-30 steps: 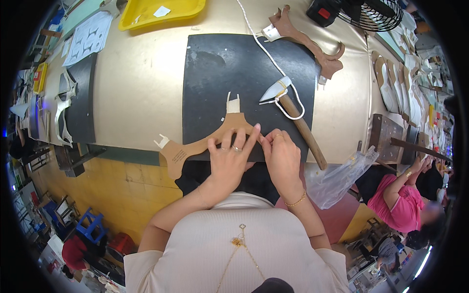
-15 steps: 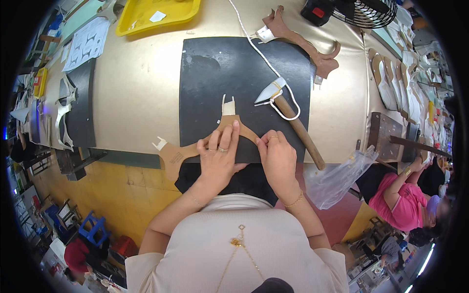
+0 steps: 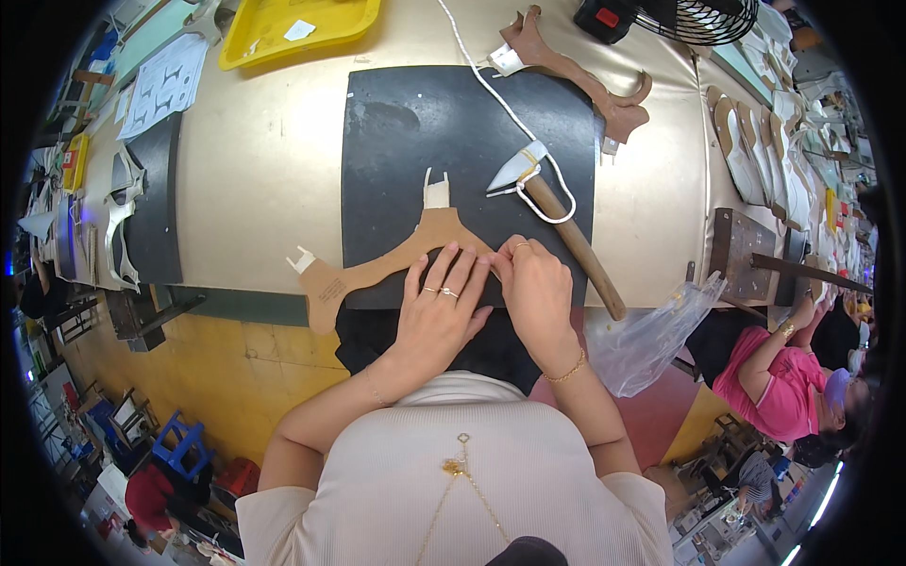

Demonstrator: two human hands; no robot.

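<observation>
A tan curved leather shoe piece [image 3: 377,271] with white tabs lies across the near edge of a black cutting mat [image 3: 406,141]. My left hand [image 3: 436,307] presses flat on the piece's middle, fingers spread, rings showing. Beside it, my right hand [image 3: 533,288] pinches the piece's right end with its fingertips. A wooden-handled tool [image 3: 566,236] with a white head and cord lies on the mat just past my right hand.
A yellow tray [image 3: 283,24] sits at the far left. A brown leather piece [image 3: 576,80] lies beyond the mat, a fan [image 3: 698,14] behind it. Shoe parts [image 3: 755,160] line the right. A clear plastic bag [image 3: 651,335] hangs off the edge. A person in pink [image 3: 774,368] works at right.
The tan piece has shifted slightly left and toward me on the mat. Both hands stayed together on its right half, my left hand now lying flatter on it.
</observation>
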